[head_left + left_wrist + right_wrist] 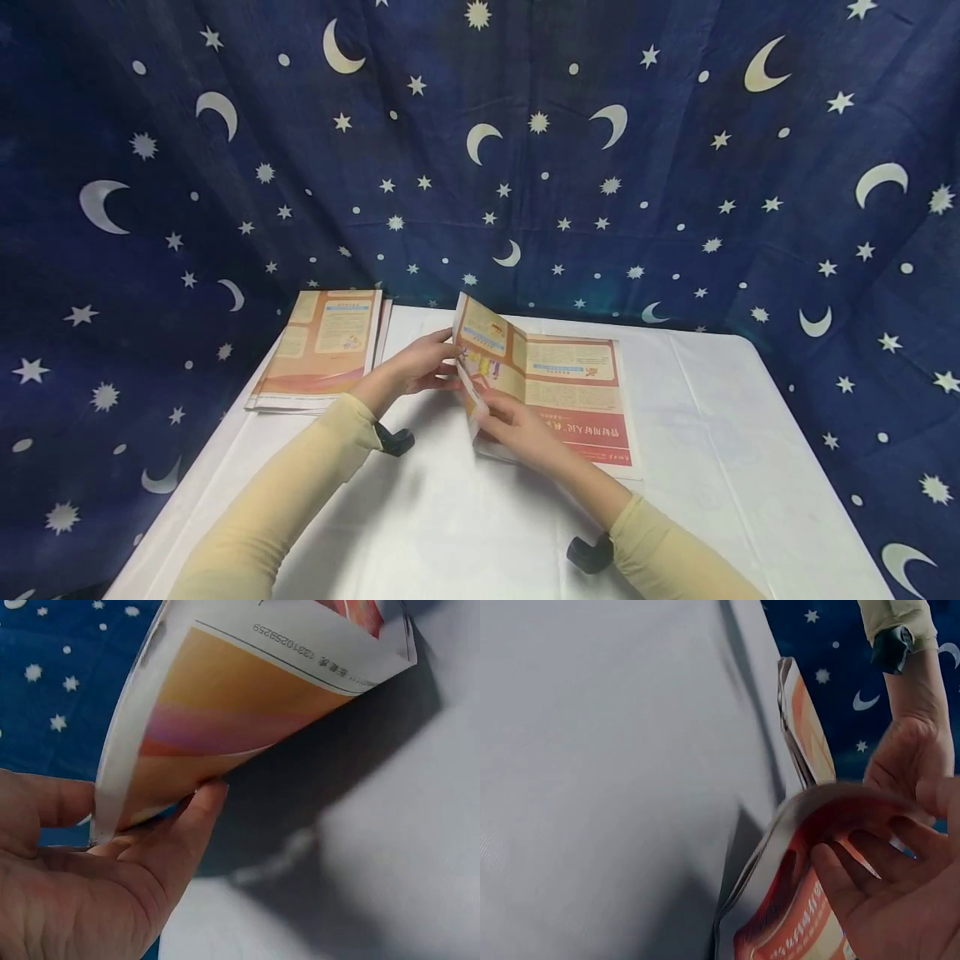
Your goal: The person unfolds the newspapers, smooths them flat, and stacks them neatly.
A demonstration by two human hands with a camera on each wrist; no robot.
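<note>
A folded newspaper (573, 375) lies on the white table, its left part lifted upright. My left hand (422, 364) pinches the raised left edge; in the left wrist view, the thumb and fingers of this hand (112, 862) lie on either side of the paper (225, 705). My right hand (525, 433) reaches over the sheet from the lower right. In the right wrist view, the fingers of my right hand (892, 877) touch the inner face of the bent paper (810, 922). Their tips are partly blurred.
At the table's back left lies a stack of folded newspapers (322, 342). Behind the white tabletop (712, 500) hangs a dark blue curtain (675, 150) with moons and stars. A dark band (395, 439) sits at the left wrist, another (590, 554) at the right.
</note>
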